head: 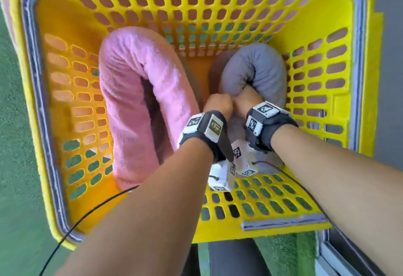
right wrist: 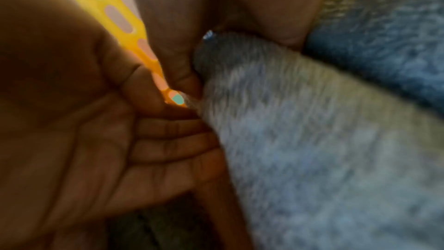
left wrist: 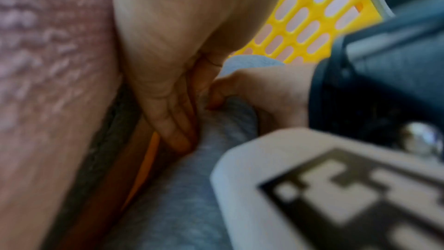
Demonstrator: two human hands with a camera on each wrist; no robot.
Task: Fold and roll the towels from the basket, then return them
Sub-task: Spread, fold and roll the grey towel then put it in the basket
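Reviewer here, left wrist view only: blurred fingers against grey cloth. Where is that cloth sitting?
Observer: Head view shows the grey towel rolled, bent into a U, in the right half of the yellow basket.
Operator: Anything else in there?
Observer: A pink towel, also rolled and bent, fills the left half.
Operator: Where do the hands sit on the grey one?
Observer: The left hand and right hand are side by side just below its bend.
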